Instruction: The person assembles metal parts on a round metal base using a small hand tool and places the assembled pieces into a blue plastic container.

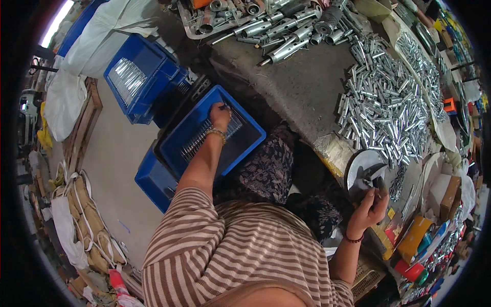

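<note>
My left hand [220, 118] reaches into a blue plastic bin [251, 147] in front of me. Its fingers are closed, with something dark at their tips that I cannot make out. Beside and below it, slim shiny metal rods [193, 145] lie side by side in a row in the bin. On the right, my right hand [369, 211] is closed in a pinch at the near edge of a round metal dish [353, 175]. Dark marks show at its fingertips too; what they hold is unclear. Dark pieces [367, 176] lie in the dish.
A large heap of short metal tubes [386, 105] covers the bench [307, 87] at right. Bigger metal shafts [289, 38] lie at the back. Another blue bin [146, 97] with shiny rods stands left. Tan sacks [89, 220] lie on the floor.
</note>
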The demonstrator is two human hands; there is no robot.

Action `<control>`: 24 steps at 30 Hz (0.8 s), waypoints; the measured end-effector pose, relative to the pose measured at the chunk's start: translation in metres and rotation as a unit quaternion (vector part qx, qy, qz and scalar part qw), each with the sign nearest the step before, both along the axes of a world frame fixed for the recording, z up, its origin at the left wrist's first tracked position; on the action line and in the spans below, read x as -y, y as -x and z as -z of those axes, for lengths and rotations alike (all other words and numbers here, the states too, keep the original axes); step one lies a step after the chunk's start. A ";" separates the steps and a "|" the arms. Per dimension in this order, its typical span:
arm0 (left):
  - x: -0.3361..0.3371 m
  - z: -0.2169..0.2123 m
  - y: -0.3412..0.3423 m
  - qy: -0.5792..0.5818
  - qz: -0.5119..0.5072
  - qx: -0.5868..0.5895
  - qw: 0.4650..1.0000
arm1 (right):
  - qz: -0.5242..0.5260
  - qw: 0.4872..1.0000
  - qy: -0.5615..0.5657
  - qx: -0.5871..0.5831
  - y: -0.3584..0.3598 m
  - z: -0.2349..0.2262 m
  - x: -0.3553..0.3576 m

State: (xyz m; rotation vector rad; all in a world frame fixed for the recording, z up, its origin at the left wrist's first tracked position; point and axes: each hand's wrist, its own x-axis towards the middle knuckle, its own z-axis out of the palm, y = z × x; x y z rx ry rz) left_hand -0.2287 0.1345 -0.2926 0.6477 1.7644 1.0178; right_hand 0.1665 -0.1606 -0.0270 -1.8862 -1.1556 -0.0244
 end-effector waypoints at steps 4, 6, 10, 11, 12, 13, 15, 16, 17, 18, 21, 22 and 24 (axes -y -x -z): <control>-0.002 0.001 0.012 -0.009 0.026 -0.007 1.000 | 0.003 0.999 -0.042 -0.002 0.002 0.006 -0.010; 0.000 -0.008 0.012 -0.019 0.026 0.002 0.999 | -0.002 0.999 -0.044 -0.026 0.006 0.000 -0.013; 0.007 -0.041 0.028 -0.130 0.019 0.034 0.991 | 0.001 0.999 -0.018 -0.033 0.006 -0.007 -0.011; 0.007 -0.056 0.037 -0.137 0.005 -0.031 0.990 | -0.004 1.000 -0.006 -0.020 0.006 -0.010 -0.011; 0.006 -0.075 0.038 -0.147 -0.008 -0.094 0.985 | -0.017 1.000 -0.018 -0.005 0.005 -0.007 -0.014; 0.012 -0.106 0.019 -0.193 -0.012 -0.075 0.978 | -0.024 0.997 -0.031 0.059 0.004 -0.005 -0.017; 0.027 -0.178 -0.025 -0.247 0.005 -0.045 0.968 | -0.024 0.999 -0.019 0.011 0.008 -0.011 -0.016; 0.036 -0.208 -0.044 -0.320 0.073 -0.065 0.942 | -0.028 0.999 -0.025 -0.005 0.009 -0.013 -0.016; 0.043 -0.236 -0.064 -0.391 0.138 -0.083 0.906 | -0.025 0.998 -0.047 0.016 0.011 -0.014 -0.020; 0.049 -0.265 -0.085 -0.360 0.229 -0.087 0.900 | -0.032 0.997 -0.051 0.037 0.009 -0.014 -0.020; 0.059 -0.306 -0.153 -0.379 0.375 -0.094 0.841 | -0.030 0.996 -0.067 0.049 0.010 -0.019 -0.021; 0.058 -0.312 -0.169 -0.423 0.422 -0.098 0.796 | -0.043 0.996 -0.061 0.040 0.010 -0.019 -0.020; 0.048 -0.313 -0.195 -0.405 0.458 -0.135 0.780 | -0.049 0.995 -0.064 0.051 0.007 -0.019 -0.017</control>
